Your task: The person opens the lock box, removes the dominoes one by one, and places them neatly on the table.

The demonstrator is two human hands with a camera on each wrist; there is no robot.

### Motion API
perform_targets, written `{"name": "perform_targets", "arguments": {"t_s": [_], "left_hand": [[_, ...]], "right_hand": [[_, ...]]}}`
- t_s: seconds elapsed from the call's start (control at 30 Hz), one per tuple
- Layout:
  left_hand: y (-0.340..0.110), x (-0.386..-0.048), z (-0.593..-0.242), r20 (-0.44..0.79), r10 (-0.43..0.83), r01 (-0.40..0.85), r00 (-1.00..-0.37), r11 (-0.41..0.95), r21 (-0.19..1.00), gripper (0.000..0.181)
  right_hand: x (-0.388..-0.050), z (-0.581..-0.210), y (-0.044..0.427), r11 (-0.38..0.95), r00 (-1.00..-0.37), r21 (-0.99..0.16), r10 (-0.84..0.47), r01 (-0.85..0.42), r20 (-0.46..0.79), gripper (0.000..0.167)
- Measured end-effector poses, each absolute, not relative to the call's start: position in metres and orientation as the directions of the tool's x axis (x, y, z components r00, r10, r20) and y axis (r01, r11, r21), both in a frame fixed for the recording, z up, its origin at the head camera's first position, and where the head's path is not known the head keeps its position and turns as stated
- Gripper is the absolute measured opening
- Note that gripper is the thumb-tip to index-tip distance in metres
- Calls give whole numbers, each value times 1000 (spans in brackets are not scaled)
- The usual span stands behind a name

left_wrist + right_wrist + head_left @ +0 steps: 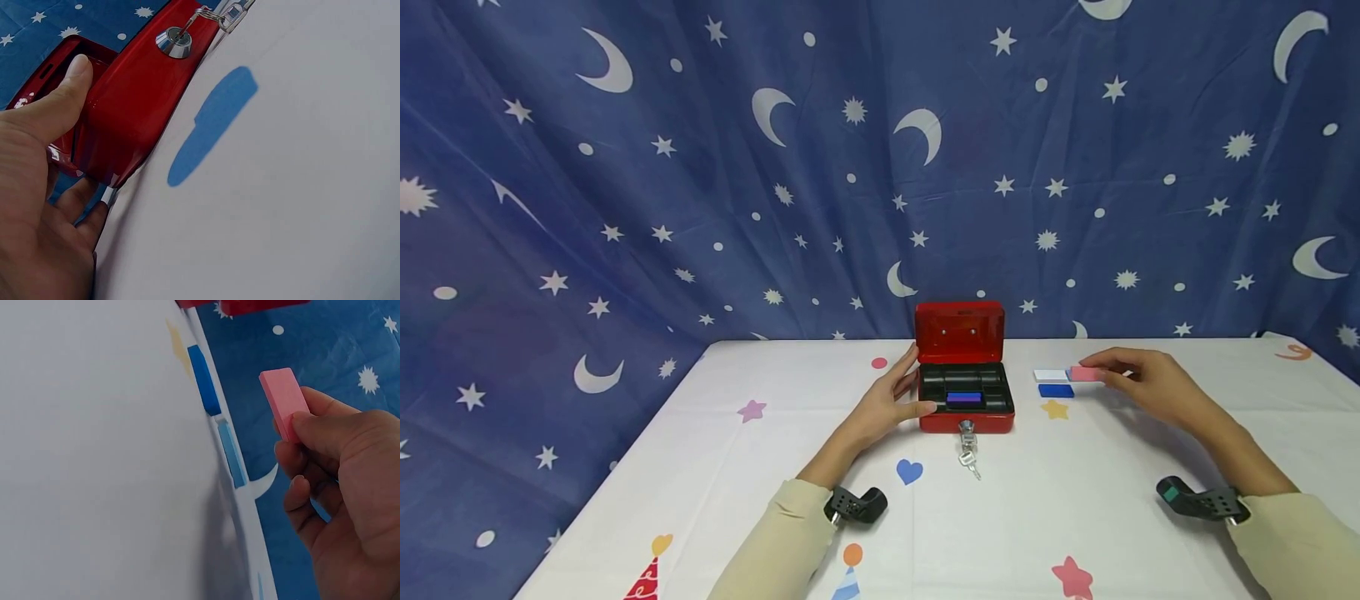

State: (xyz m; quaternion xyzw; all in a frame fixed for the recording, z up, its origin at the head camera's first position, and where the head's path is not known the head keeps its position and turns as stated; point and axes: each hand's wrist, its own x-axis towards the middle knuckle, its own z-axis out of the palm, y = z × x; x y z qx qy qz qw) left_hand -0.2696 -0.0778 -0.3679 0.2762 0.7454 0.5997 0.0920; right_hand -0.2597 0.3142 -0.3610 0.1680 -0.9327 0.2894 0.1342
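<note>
A red cash box (966,423) stands with its lid up, showing a black compartment tray (936,385). Blue and purple blocks (964,397) lie in the tray's front middle compartment. My left hand (882,406) holds the box by its left side, thumb (74,84) over the front left rim and fingers along the outer wall. To the right of the box, my right hand (1142,383) pinches a pink rectangular block (284,400) between thumb and fingers, raised above the table. Under it lie a white block (1049,376), a blue block (1056,391) and a light blue block (232,453).
A key sits in the lock (174,42) on the box front, with another key (968,460) hanging from its ring. The white tablecloth (805,417) carries printed stars, hearts and party hats. Behind the table hangs a blue curtain (820,208) with moons and stars.
</note>
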Motion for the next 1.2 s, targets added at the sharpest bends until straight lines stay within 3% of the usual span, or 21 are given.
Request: {"name": "perform_targets", "arguments": {"t_s": [0.63, 1.2], "left_hand": [[-78, -269, -369, 179, 516, 284, -838, 132, 950, 89], [-77, -269, -367, 178, 514, 288, -839, 142, 947, 89]], "right_hand": [[-263, -380, 334, 814, -956, -509, -195, -281, 217, 28], [-263, -386, 331, 804, -952, -514, -219, -299, 213, 28]]}}
